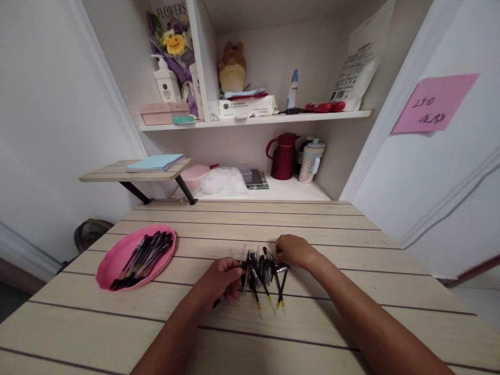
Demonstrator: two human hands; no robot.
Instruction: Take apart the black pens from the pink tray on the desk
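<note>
A loose pile of pen parts [265, 273] lies on the wooden tabletop, with black refills, yellow-ended tips, clear barrels and black caps jumbled together. At the pile's left edge is my left hand [223, 278], its thumb and fingers closed; a small black end [216, 302] pokes out below it. What those fingers grip is hidden. My right hand [294, 251] rests at the pile's upper right, fingers curled down beside a black cap, their tips out of sight. To the left, a pink tray [107, 263] holds several black-capped pens [146, 255].
Behind the slatted tabletop [332, 323] stands a shelf unit with a dark red jug [284, 159] and a pale cup [311, 162]. A small raised stand [105, 172] carries blue paper [154, 162] at the back left. A pink note [435, 103] hangs on the right wall.
</note>
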